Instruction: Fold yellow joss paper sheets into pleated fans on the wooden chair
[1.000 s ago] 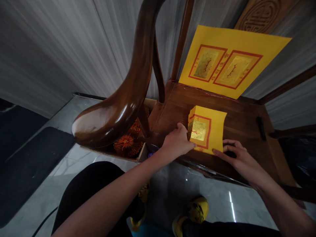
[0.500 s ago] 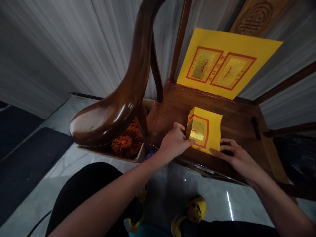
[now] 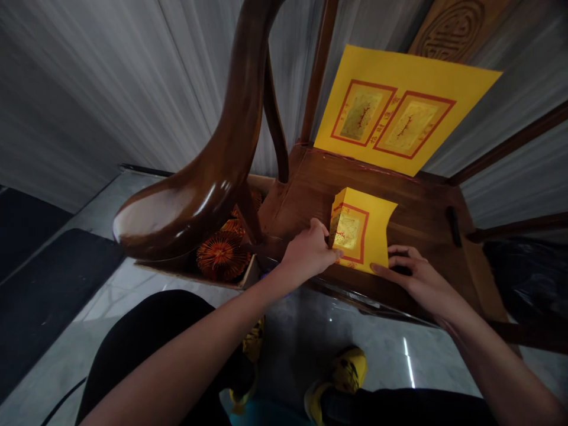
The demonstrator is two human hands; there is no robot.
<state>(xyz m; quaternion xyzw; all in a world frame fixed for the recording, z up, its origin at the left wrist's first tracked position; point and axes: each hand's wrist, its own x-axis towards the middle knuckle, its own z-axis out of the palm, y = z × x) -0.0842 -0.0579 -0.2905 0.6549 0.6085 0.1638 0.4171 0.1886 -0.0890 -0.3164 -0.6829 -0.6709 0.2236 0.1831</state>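
A yellow joss paper [image 3: 376, 222] with a red-framed gold foil patch lies on the brown wooden chair seat [image 3: 417, 236]. Its left side is bent into a fold, and the right part curves up a little. My left hand [image 3: 308, 251] is closed at the folded left edge, thumb on the front of the paper and fingers curled beside it. At the lower right corner, my right hand [image 3: 412, 275] pinches the paper between its thumb and the fingers behind. Whether several sheets are layered there I cannot tell.
A larger yellow sheet [image 3: 437, 80] with two foil patches leans against the chair back. The glossy curved armrest [image 3: 190, 195] rises at the left. Below it, a cardboard box [image 3: 251, 275] holds orange pleated paper rosettes [image 3: 222, 255]. A black plastic bag [image 3: 528, 278] sits at the right.
The whole view has shifted slightly. Both hands keep their places on the folded paper, and its right part looks a little more curved.
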